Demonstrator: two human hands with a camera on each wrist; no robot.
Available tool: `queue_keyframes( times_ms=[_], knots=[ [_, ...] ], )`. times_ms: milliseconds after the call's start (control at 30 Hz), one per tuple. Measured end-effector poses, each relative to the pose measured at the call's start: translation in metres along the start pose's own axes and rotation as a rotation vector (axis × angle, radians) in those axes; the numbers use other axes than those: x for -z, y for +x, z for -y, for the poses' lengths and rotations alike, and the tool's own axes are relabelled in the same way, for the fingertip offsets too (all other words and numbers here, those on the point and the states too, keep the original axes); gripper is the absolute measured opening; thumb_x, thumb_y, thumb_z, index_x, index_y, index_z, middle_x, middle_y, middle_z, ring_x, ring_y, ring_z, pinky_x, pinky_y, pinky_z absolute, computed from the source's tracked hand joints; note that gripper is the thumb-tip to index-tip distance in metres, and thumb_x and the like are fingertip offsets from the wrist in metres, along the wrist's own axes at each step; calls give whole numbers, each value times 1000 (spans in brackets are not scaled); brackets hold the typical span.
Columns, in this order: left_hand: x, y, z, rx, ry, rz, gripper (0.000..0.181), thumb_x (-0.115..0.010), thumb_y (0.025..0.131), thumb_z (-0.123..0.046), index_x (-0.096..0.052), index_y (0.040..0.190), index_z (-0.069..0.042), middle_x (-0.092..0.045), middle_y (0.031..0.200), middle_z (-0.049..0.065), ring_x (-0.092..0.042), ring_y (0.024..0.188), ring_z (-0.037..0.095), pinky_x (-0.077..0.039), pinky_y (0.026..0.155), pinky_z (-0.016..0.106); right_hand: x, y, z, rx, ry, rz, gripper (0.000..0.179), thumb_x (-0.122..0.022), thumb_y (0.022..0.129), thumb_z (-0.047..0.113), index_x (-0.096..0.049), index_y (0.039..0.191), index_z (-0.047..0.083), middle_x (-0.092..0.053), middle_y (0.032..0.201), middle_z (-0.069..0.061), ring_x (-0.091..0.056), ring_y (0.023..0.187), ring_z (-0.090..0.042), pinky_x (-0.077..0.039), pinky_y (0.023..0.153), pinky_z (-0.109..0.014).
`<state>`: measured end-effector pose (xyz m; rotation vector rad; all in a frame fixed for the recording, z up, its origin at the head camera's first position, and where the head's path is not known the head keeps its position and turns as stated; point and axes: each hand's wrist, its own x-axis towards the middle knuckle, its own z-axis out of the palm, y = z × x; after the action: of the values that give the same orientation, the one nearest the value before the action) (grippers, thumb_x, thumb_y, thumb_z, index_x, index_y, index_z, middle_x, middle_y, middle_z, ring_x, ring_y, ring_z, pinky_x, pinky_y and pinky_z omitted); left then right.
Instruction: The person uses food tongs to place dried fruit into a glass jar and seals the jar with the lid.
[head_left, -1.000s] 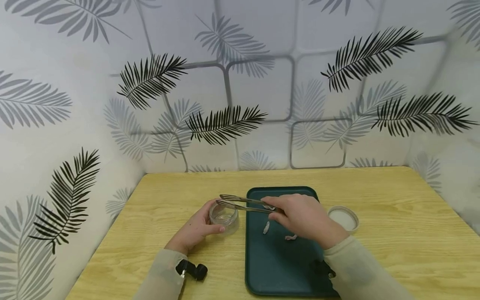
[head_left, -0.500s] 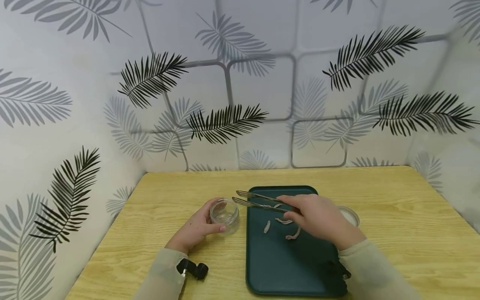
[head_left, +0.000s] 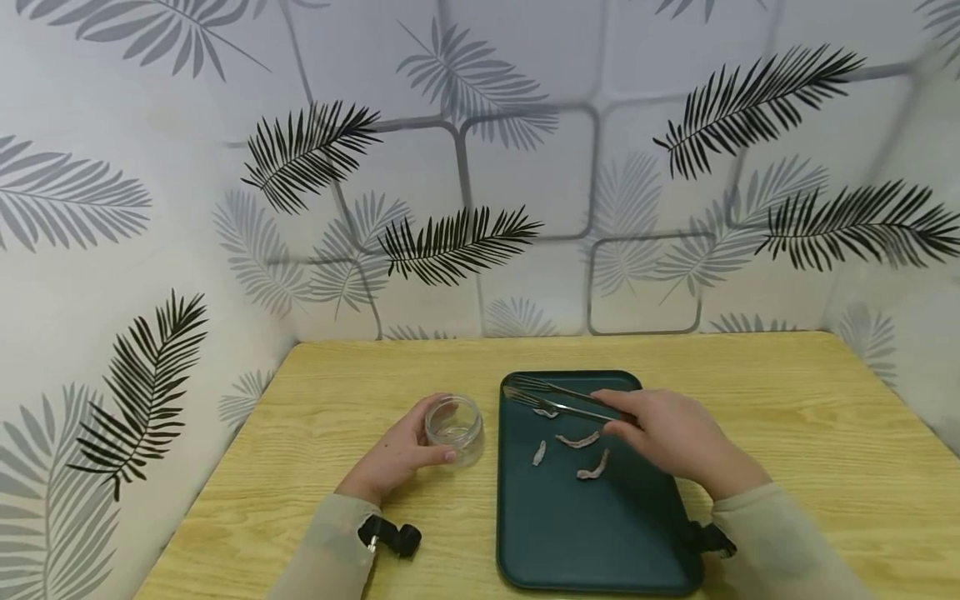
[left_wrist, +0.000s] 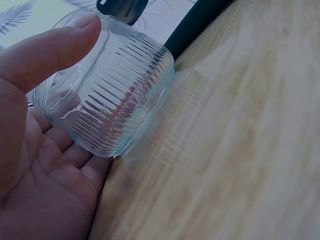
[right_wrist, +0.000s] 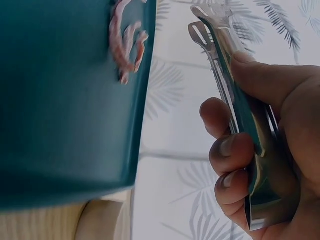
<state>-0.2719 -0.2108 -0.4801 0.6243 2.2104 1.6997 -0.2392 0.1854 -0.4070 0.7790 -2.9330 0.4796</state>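
Clasping a glass jar [head_left: 471,450] between thumb and fingers, a left hand [head_left: 396,458] rests at lower center; at lower right, a right hand [head_left: 675,433] grips metal tongs [head_left: 581,412] above a dark tray [head_left: 585,533] of pale strips [head_left: 577,442], tips apart near its far edge.

Pale beige sleeves [head_left: 318,550]; a black gadget [head_left: 381,532] with a stubby round knob [head_left: 407,541] by the left cuff [head_left: 351,505], another black gadget [head_left: 712,540] by the right.
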Motion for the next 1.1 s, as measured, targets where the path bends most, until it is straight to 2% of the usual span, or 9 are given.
queue_keyframes(
  times_ms=[200, 367, 500, 600, 800, 867, 967, 1033, 1100],
  knots=[
    [0, 0, -1, 4, -8, -1, 83, -79, 89, -10, -31, 157, -17, -38, 159, 10, -35, 145, 25, -31, 113, 43, 0, -1, -15, -18, 17, 27, 51, -70, 96, 34, -60, 144, 18, -59, 75, 14, -50, 64, -8, -42, 61, -35],
    [0, 1, -1, 3, -1, -5, 83, -79, 89, -10, -31, 157, -18, -38, 159, 10, -35, 145, 25, -33, 111, 37, 0, -4, -28, -37, 3, 47, 49, -70, 96, 32, -61, 142, 16, -65, 84, 9, -56, 75, -12, -46, 69, -40],
    [0, 1, -1, 3, 6, -5, 83, -79, 89, -12, -31, 157, -17, -37, 159, 11, -34, 146, 25, -34, 111, 36, 1, -6, -33, -41, 3, 68, 49, -70, 96, 32, -62, 141, 14, -56, 70, 10, -55, 75, -13, -47, 70, -42],
    [0, 0, -1, 3, -4, -1, 84, -79, 89, -12, -30, 157, -15, -37, 159, 12, -33, 146, 26, -31, 113, 42, 1, -7, -36, -42, 14, 81, 49, -70, 96, 33, -62, 141, 14, -49, 63, 10, -53, 72, -12, -45, 69, -41],
    [1, -2, 0, 7, -4, -3, 84, -78, 90, -10, -29, 158, -16, -37, 159, 11, -35, 145, 26, -30, 113, 44, 0, -6, -39, -49, 33, 105, 50, -70, 96, 33, -61, 142, 14, -52, 65, 11, -53, 71, -11, -45, 69, -41],
    [1, -2, 0, 7, -1, -7, 84, -78, 90, -10, -30, 158, -17, -37, 159, 11, -36, 144, 26, -31, 112, 43, -1, -5, -41, -53, 33, 113, 50, -70, 96, 34, -61, 142, 15, -60, 72, 9, -55, 74, -12, -46, 70, -41],
    [1, -1, 0, 7, -8, -9, 84, -78, 89, -9, -31, 157, -18, -37, 159, 11, -36, 144, 26, -31, 112, 43, -3, -5, -43, -64, 48, 128, 50, -70, 96, 35, -62, 141, 15, -72, 92, -1, -62, 82, -16, -49, 72, -43],
    [0, -1, 0, 10, -13, -5, 84, -79, 89, -9, -31, 157, -19, -37, 159, 10, -36, 144, 26, -30, 113, 44, -4, -6, -43, -77, 61, 136, 50, -71, 95, 35, -63, 141, 15, -73, 107, -7, -65, 91, -21, -51, 76, -46],
    [-1, -1, 0, 12, -12, -4, 84, -79, 89, -9, -31, 157, -18, -37, 159, 10, -36, 144, 26, -29, 113, 45, -4, -7, -44, -84, 75, 144, 50, -71, 95, 35, -63, 141, 14, -72, 113, -11, -67, 97, -26, -52, 79, -49]
  ],
)
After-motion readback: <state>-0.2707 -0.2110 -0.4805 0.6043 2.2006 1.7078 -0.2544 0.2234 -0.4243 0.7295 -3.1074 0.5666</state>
